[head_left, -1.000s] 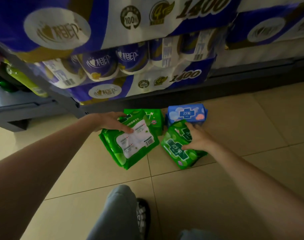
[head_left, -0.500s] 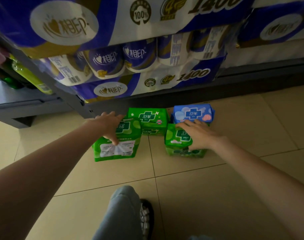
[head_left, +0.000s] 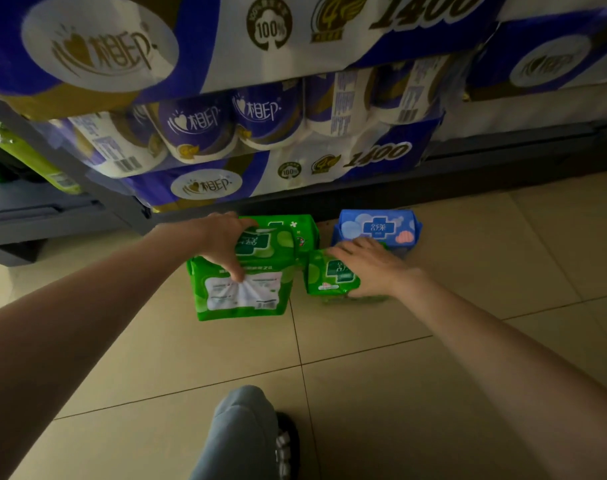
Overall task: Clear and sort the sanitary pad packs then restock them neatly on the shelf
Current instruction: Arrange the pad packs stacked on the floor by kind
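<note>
Several sanitary pad packs stand on the tiled floor before the shelf. My left hand (head_left: 222, 242) grips the top of a large green pack (head_left: 241, 296), fingers curled over its front and denting the white label. Behind it stands another green pack (head_left: 296, 228). My right hand (head_left: 367, 266) grips a smaller green pack (head_left: 329, 275), fingers over its top and thumb low at its near side. A blue pack (head_left: 376, 226) stands upright just behind that hand.
The bottom shelf (head_left: 502, 150) holds large blue-and-white toilet paper bundles (head_left: 260, 133) overhanging the packs. A yellow-green bottle (head_left: 25, 154) lies on a grey shelf at the left. My knee and shoe (head_left: 250, 438) are at the bottom centre on the tiles.
Both green packs went from lying tilted on the floor to standing upright, pushed back toward the packs behind. My hands stayed on them, shifting to their tops.
</note>
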The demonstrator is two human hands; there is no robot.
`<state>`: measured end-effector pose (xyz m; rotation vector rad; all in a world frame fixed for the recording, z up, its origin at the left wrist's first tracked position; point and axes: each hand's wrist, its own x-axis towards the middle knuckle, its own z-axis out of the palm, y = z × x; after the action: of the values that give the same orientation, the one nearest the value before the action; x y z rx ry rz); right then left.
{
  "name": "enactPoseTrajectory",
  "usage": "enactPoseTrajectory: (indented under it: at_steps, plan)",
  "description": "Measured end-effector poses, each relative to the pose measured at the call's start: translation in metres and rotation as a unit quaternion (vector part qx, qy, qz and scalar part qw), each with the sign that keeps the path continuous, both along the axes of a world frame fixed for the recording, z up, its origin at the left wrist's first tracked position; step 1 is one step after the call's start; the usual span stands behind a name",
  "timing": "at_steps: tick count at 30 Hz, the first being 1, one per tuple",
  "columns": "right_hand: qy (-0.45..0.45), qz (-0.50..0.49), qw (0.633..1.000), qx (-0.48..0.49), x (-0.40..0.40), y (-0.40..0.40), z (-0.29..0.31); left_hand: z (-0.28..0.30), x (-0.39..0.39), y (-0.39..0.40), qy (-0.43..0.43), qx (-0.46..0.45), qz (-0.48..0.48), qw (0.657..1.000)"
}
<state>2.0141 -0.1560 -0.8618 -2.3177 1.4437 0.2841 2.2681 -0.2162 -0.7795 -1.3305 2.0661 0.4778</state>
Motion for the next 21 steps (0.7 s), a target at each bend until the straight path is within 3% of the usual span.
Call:
enactPoseTrajectory:
  at_steps: [2,3,5,8,13,16,21]
  plan:
    - [-0.134,-0.143,0.980,0.045,-0.013,-0.016,0.005,0.009,-0.007,-0.010,0.049,0.016,0.022,0.998]
    - [-0.159,-0.201,0.966,0.022,-0.023,-0.026,0.005,0.013,-0.011,-0.015,0.075,0.027,0.036,0.996]
    - [-0.055,-0.238,0.969,-0.031,-0.041,-0.046,0.002,0.020,-0.019,-0.023,0.104,0.031,0.043,0.993]
    - [0.114,-0.201,0.973,0.015,-0.053,-0.067,-0.017,0.023,-0.035,-0.032,0.083,0.016,0.012,0.996]
    - [0.129,-0.205,0.970,-0.025,-0.058,-0.072,-0.050,0.017,-0.048,-0.042,0.060,0.039,-0.020,0.997]
    - [0.112,-0.249,0.960,-0.063,-0.087,-0.063,-0.041,0.019,-0.053,-0.044,0.065,0.053,-0.015,0.996]
    - [0.179,-0.317,0.926,-0.104,-0.150,-0.042,-0.027,0.030,-0.065,-0.054,0.079,0.035,-0.011,0.996]
